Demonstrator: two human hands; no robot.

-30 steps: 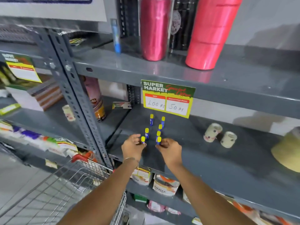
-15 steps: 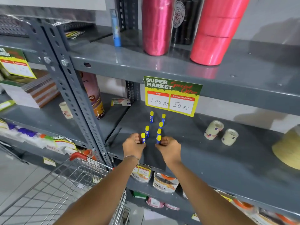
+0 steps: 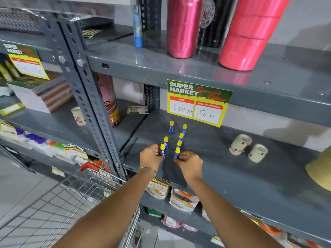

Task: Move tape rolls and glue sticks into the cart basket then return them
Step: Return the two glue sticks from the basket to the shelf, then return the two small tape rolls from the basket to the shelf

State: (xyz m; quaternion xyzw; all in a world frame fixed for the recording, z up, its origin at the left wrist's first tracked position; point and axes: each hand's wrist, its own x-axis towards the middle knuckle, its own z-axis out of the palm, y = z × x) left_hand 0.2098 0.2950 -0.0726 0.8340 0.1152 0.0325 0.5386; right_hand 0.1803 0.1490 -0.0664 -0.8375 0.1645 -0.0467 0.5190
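Several blue glue sticks with yellow caps stand upright in two rows on the grey middle shelf (image 3: 223,176). My left hand (image 3: 151,155) is closed around the front stick of the left row (image 3: 162,149). My right hand (image 3: 189,161) pinches the front stick of the right row (image 3: 177,152). Both sticks stand on the shelf. Two clear tape rolls (image 3: 240,144) (image 3: 258,152) lie further right on the same shelf. The wire cart basket (image 3: 59,197) with its red handle sits low at the left, below my left arm.
A price sign (image 3: 197,102) hangs from the upper shelf above the sticks. Tall pink ribbon rolls (image 3: 182,27) and red ones (image 3: 250,34) stand on the top shelf. A slotted upright post (image 3: 89,97) splits the bays. A yellowish twine spool (image 3: 320,169) sits at far right.
The view has shifted slightly; both hands stay at the front glue sticks, fingers closing more tightly around them. The sticks have not left the shelf.
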